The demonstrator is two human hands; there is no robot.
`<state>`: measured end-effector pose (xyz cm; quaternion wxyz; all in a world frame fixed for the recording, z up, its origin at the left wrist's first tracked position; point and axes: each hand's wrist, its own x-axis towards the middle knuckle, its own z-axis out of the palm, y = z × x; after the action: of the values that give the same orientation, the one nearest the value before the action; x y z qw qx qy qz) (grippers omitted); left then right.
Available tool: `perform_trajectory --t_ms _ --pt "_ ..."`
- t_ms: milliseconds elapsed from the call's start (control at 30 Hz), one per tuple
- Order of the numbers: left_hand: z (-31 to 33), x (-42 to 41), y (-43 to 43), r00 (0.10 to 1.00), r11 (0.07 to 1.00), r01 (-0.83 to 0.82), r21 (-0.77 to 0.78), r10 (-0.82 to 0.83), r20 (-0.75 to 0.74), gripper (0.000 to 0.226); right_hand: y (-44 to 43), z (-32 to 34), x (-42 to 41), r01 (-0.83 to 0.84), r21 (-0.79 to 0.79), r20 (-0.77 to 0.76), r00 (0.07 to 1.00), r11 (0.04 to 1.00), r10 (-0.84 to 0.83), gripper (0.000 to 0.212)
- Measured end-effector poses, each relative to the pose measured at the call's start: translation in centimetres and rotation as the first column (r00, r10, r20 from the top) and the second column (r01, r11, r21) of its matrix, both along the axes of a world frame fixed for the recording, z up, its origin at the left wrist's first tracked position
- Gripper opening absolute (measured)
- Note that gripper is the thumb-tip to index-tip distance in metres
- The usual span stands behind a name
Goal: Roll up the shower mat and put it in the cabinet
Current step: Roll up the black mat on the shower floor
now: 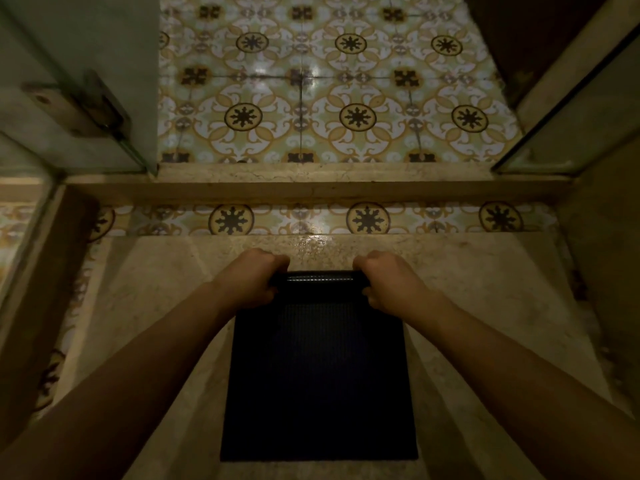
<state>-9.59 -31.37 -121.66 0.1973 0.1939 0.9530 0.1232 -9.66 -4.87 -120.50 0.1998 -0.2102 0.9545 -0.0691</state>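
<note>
A dark, finely textured shower mat (318, 375) lies flat on the beige stone shower floor, straight below me. Its far edge is curled over into a thin roll (313, 278). My left hand (251, 277) grips the left end of that roll and my right hand (389, 280) grips the right end, both with fingers wrapped around it. The near part of the mat stays flat on the floor. No cabinet is in view.
A raised stone threshold (311, 185) crosses the view beyond the mat, with patterned floor tiles (329, 98) past it. A glass door with a metal hinge (79, 109) stands at the left, and a glass panel (571, 126) at the right. The light is dim.
</note>
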Motion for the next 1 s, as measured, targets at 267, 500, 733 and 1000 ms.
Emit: perform_trajectory --t_ms 267,500,733,1000 --pt "1.2 -0.4 -0.2 0.995 1.000 -0.005 -0.013 0.007 0.102 0.023 0.5 0.9 0.3 -0.013 -0.035 0.100 0.995 0.999 0.017 0.039" --pt "1.0 0.1 -0.3 0.991 1.000 0.018 -0.002 -0.017 0.134 0.029 0.2 1.1 0.4 0.001 0.020 0.111 0.994 1.000 -0.004 0.034" --pt "0.7 1.2 -0.3 0.996 0.998 -0.049 0.040 0.046 0.077 0.026 0.3 0.8 0.4 0.039 -0.001 0.140 0.989 0.999 -0.038 0.048" --pt "0.9 1.0 -0.7 0.988 0.997 -0.063 0.039 0.057 0.140 0.024 0.4 0.6 0.2 0.038 0.014 0.190 0.981 0.999 -0.040 0.031"
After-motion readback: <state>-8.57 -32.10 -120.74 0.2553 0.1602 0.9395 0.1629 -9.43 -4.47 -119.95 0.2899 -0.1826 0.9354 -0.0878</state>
